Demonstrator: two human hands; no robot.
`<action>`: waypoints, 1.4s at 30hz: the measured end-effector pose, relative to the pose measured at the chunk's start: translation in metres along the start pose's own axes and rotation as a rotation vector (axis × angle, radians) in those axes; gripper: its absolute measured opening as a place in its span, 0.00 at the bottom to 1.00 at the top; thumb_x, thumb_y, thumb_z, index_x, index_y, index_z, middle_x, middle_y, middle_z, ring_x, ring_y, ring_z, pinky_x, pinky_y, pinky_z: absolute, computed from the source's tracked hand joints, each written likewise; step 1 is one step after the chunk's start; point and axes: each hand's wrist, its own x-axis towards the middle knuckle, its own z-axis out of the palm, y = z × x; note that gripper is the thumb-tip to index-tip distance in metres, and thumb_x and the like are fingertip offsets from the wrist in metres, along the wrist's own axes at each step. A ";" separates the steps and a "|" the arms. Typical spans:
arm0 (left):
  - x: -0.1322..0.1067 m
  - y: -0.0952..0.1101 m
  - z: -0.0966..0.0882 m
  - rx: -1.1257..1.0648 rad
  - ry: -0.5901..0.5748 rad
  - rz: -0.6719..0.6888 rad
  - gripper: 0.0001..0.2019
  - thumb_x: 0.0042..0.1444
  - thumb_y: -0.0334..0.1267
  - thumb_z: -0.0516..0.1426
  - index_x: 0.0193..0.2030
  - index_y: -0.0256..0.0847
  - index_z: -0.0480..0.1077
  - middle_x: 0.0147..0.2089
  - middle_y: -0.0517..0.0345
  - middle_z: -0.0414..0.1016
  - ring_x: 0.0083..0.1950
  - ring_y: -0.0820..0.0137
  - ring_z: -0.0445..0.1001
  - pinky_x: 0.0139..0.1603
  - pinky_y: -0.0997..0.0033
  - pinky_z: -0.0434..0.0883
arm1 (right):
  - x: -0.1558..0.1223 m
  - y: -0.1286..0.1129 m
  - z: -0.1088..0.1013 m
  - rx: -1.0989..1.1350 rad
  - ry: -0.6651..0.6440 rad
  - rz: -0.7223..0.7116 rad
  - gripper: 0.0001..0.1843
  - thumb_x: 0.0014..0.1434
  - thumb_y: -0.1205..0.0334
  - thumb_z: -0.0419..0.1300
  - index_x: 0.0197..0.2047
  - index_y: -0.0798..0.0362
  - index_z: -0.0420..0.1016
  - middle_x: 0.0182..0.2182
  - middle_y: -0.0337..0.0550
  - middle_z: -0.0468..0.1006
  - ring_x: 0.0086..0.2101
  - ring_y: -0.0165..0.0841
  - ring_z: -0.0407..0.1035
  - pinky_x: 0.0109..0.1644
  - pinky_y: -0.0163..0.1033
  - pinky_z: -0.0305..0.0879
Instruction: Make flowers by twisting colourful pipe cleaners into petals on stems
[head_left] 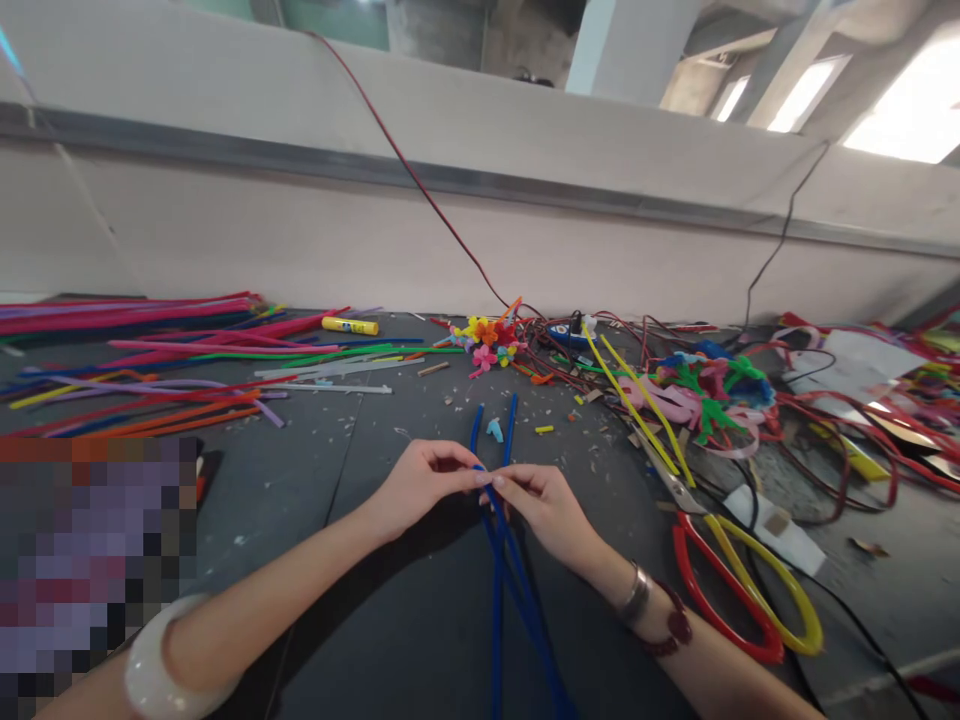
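Note:
Several blue pipe cleaners (497, 600) run from the near edge of the view up to my hands, where they cross. My left hand (431, 478) pinches them at the crossing with thumb and forefinger. From the other side my right hand (541, 500) pinches the same spot, its fingertips meeting those of the left. Two blue ends stick up beyond the fingers, the left one slightly bent. The exact join is hidden by my fingertips. Just past my hands lies a small light blue piece (495, 430) on the dark table (390, 620).
Loose coloured pipe cleaners (187, 375) lie at the left, near a yellow glue stick (350, 326). Pipe-cleaner flowers (487, 340) sit at the back. To the right are scissors with red and yellow handles (727, 580), yellow pipe cleaners (637, 400), tangled cables and scraps.

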 end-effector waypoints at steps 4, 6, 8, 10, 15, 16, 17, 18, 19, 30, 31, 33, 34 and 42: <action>0.002 -0.001 -0.001 0.034 0.062 0.002 0.05 0.42 0.35 0.63 0.26 0.35 0.72 0.21 0.62 0.72 0.25 0.76 0.68 0.29 0.77 0.63 | 0.001 0.003 -0.002 -0.025 0.009 -0.013 0.11 0.53 0.58 0.57 0.33 0.55 0.78 0.24 0.40 0.77 0.24 0.27 0.66 0.29 0.32 0.62; 0.002 -0.001 -0.001 0.040 0.072 -0.010 0.06 0.42 0.35 0.63 0.25 0.35 0.72 0.20 0.62 0.71 0.24 0.76 0.67 0.28 0.77 0.63 | 0.000 0.004 -0.002 -0.064 0.031 -0.026 0.09 0.51 0.59 0.60 0.33 0.54 0.78 0.26 0.41 0.78 0.28 0.30 0.70 0.33 0.34 0.65; 0.001 -0.001 0.000 0.038 0.068 -0.016 0.07 0.42 0.36 0.63 0.25 0.35 0.71 0.20 0.62 0.71 0.24 0.76 0.67 0.28 0.77 0.63 | -0.001 0.004 -0.001 -0.122 0.055 -0.040 0.08 0.50 0.60 0.61 0.33 0.54 0.78 0.27 0.42 0.79 0.29 0.31 0.71 0.34 0.35 0.66; 0.001 -0.001 0.001 0.033 0.067 -0.016 0.07 0.43 0.37 0.62 0.25 0.35 0.71 0.21 0.62 0.71 0.25 0.76 0.68 0.29 0.77 0.63 | -0.002 0.003 -0.001 -0.194 0.096 -0.075 0.07 0.50 0.61 0.60 0.32 0.54 0.78 0.27 0.42 0.79 0.27 0.31 0.71 0.32 0.35 0.66; 0.002 0.000 0.001 -0.015 0.080 -0.032 0.09 0.43 0.38 0.62 0.22 0.35 0.68 0.19 0.63 0.69 0.24 0.78 0.66 0.27 0.78 0.61 | -0.004 0.000 0.001 -0.374 0.208 -0.221 0.05 0.50 0.65 0.60 0.31 0.54 0.77 0.27 0.43 0.79 0.29 0.31 0.72 0.33 0.35 0.67; 0.002 0.000 0.001 -0.025 0.080 -0.041 0.09 0.43 0.38 0.62 0.22 0.35 0.68 0.19 0.63 0.69 0.23 0.78 0.66 0.27 0.78 0.61 | -0.004 0.000 0.001 -0.403 0.219 -0.249 0.04 0.50 0.66 0.60 0.31 0.54 0.76 0.27 0.43 0.78 0.29 0.31 0.71 0.33 0.35 0.67; 0.001 0.001 0.001 -0.033 0.082 -0.052 0.10 0.43 0.38 0.62 0.22 0.35 0.68 0.19 0.64 0.69 0.23 0.78 0.65 0.27 0.78 0.60 | -0.004 0.000 0.001 -0.431 0.227 -0.282 0.04 0.51 0.66 0.60 0.31 0.54 0.76 0.27 0.43 0.78 0.28 0.31 0.71 0.33 0.34 0.67; 0.001 0.001 0.001 -0.042 0.084 -0.063 0.10 0.43 0.38 0.62 0.22 0.35 0.68 0.19 0.64 0.69 0.23 0.78 0.65 0.27 0.78 0.60 | -0.004 0.001 0.001 -0.460 0.232 -0.322 0.04 0.51 0.66 0.59 0.31 0.54 0.76 0.27 0.43 0.78 0.28 0.30 0.71 0.33 0.34 0.67; 0.001 0.001 0.002 -0.053 0.087 -0.071 0.10 0.43 0.38 0.62 0.22 0.35 0.67 0.18 0.64 0.69 0.23 0.78 0.65 0.26 0.78 0.60 | -0.005 0.002 0.001 -0.491 0.233 -0.372 0.04 0.52 0.67 0.59 0.32 0.55 0.75 0.27 0.43 0.77 0.28 0.30 0.70 0.33 0.35 0.67; 0.002 -0.001 0.002 -0.168 0.038 -0.020 0.09 0.44 0.36 0.62 0.22 0.36 0.67 0.19 0.65 0.69 0.23 0.80 0.64 0.26 0.79 0.60 | -0.001 0.008 -0.003 0.018 0.086 0.011 0.09 0.53 0.58 0.59 0.30 0.55 0.75 0.23 0.41 0.74 0.24 0.28 0.66 0.30 0.35 0.63; 0.001 0.000 0.002 -0.180 0.027 -0.010 0.08 0.44 0.36 0.62 0.22 0.36 0.67 0.19 0.65 0.69 0.23 0.79 0.65 0.27 0.79 0.61 | 0.000 0.007 -0.002 0.165 0.035 0.113 0.11 0.52 0.57 0.59 0.30 0.57 0.75 0.21 0.41 0.73 0.23 0.27 0.65 0.29 0.34 0.62; 0.001 0.001 0.002 -0.197 0.003 0.004 0.08 0.43 0.35 0.62 0.23 0.35 0.67 0.21 0.64 0.71 0.24 0.78 0.67 0.29 0.78 0.62 | 0.001 0.005 0.001 0.405 -0.061 0.260 0.13 0.51 0.56 0.60 0.29 0.58 0.75 0.20 0.40 0.72 0.22 0.25 0.64 0.28 0.32 0.61; 0.001 0.002 0.002 -0.201 -0.004 0.007 0.08 0.43 0.35 0.62 0.23 0.35 0.67 0.21 0.63 0.72 0.25 0.78 0.68 0.30 0.77 0.63 | 0.001 0.004 0.002 0.483 -0.093 0.305 0.12 0.50 0.56 0.61 0.29 0.59 0.74 0.20 0.39 0.71 0.22 0.24 0.64 0.27 0.31 0.61; -0.001 0.001 0.005 -0.111 0.037 -0.031 0.11 0.42 0.37 0.63 0.21 0.35 0.65 0.20 0.64 0.69 0.23 0.78 0.65 0.25 0.78 0.59 | -0.003 -0.001 0.004 -0.003 0.067 0.079 0.07 0.48 0.60 0.62 0.24 0.54 0.71 0.18 0.36 0.70 0.19 0.25 0.62 0.23 0.32 0.60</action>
